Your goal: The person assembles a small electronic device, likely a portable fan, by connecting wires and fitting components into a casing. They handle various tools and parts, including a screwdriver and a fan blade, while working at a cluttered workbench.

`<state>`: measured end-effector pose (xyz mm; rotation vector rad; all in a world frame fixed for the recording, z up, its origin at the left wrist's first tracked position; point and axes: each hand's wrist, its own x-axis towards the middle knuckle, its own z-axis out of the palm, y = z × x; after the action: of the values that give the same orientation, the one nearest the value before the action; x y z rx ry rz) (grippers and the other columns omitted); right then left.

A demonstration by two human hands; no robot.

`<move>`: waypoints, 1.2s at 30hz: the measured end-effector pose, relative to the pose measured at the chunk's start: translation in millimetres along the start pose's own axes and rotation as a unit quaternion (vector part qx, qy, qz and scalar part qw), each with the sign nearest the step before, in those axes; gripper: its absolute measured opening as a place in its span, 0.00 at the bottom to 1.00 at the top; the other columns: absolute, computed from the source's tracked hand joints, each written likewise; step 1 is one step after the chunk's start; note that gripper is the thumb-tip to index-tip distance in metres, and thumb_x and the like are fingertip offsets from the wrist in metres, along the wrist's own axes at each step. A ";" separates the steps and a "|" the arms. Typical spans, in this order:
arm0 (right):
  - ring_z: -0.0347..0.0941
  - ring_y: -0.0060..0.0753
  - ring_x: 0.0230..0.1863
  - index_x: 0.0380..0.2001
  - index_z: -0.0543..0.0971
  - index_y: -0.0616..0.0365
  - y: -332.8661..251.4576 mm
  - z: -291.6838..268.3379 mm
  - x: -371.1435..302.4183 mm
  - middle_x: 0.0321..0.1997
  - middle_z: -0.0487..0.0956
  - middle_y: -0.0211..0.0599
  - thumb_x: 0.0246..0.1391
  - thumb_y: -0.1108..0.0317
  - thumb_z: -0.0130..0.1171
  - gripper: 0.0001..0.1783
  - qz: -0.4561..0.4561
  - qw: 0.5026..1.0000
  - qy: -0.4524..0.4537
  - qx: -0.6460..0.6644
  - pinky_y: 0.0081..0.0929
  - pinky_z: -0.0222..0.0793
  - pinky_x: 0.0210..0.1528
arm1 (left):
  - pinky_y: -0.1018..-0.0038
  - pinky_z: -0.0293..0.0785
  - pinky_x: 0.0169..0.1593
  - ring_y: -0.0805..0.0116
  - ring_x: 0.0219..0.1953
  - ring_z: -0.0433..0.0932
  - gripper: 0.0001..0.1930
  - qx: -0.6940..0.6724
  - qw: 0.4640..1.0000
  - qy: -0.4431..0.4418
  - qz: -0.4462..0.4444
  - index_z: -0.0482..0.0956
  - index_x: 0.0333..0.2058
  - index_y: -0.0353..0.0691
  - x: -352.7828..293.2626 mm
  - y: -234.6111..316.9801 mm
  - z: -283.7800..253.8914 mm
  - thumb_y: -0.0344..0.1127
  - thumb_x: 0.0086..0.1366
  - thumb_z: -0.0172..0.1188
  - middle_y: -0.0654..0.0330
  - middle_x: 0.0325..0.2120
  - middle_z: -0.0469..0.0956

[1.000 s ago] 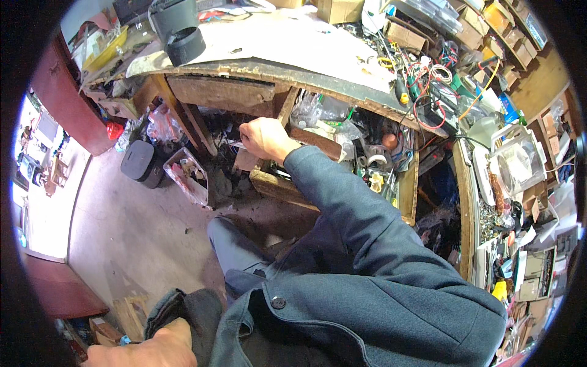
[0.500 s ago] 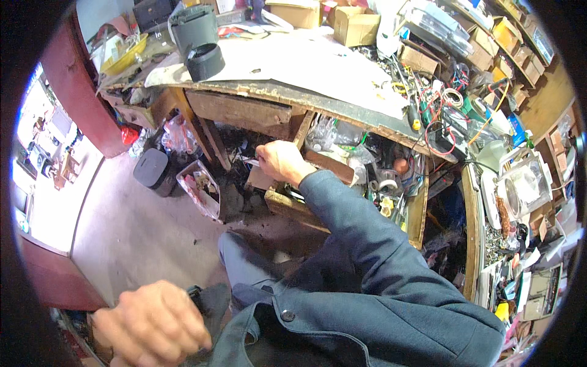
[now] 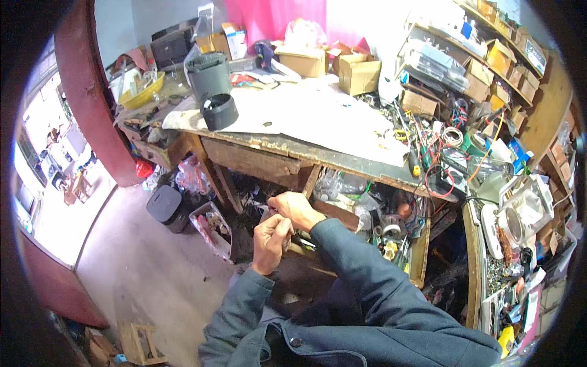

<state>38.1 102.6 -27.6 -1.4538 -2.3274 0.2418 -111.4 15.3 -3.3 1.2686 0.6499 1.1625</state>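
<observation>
My left hand [image 3: 269,246] is closed with its fingers pinched together, right beside my right hand [image 3: 297,210]. The right hand is closed too, its fingers curled and pressed together. Whatever lies between the fingers of either hand is too small or hidden to make out. Both hands are in front of the wooden workbench [image 3: 293,147], below its top edge. Just past my right wrist, an open drawer [image 3: 417,251] holds plastic bags, a roll of tape [image 3: 390,230] and other small clutter.
On the bench stand a dark grey bin [image 3: 210,73], a black ring-shaped part [image 3: 219,112] and cardboard boxes [image 3: 359,74]. Cables and tools [image 3: 422,147] crowd the right side. Near the left bench leg, a black bin [image 3: 166,206] and a box of scraps [image 3: 212,227] stand on the floor.
My left hand has come up from the lower left to beside my right hand. The view has tilted up, showing more of the bench's back. My right hand stays closed by the drawer.
</observation>
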 end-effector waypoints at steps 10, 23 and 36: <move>0.82 0.58 0.35 0.27 0.81 0.57 29.1 7.9 0.4 0.28 0.83 0.48 0.48 0.62 0.62 0.10 -0.015 0.998 0.056 0.001 0.50 0.77 0.36 | 0.64 0.69 0.28 0.68 0.21 0.74 0.21 0.199 0.971 0.062 0.118 0.77 0.28 0.32 23.2 -39.9 20.7 0.42 0.78 0.54 0.51 0.17 0.74; 0.80 0.57 0.36 0.32 0.80 0.60 34.8 -8.0 -12.2 0.32 0.81 0.48 0.47 0.62 0.66 0.13 -0.136 0.987 0.046 0.067 0.46 0.76 0.37 | 0.61 0.71 0.30 0.59 0.21 0.75 0.21 0.198 0.970 0.052 0.132 0.78 0.30 0.30 25.1 -46.5 18.6 0.43 0.78 0.54 0.42 0.20 0.73; 0.73 0.51 0.49 0.39 0.82 0.56 21.0 -19.8 -51.3 0.38 0.79 0.42 0.54 0.61 0.59 0.13 -0.158 0.985 0.066 -0.033 0.45 0.69 0.56 | 0.72 0.65 0.28 0.80 0.24 0.66 0.23 0.165 0.976 0.036 0.135 0.78 0.27 0.34 17.6 -43.8 16.2 0.46 0.79 0.55 0.63 0.17 0.68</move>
<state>83.5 65.2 -28.6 -1.0703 -2.4310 -0.0181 -77.7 30.0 -37.3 1.6408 0.7637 1.3670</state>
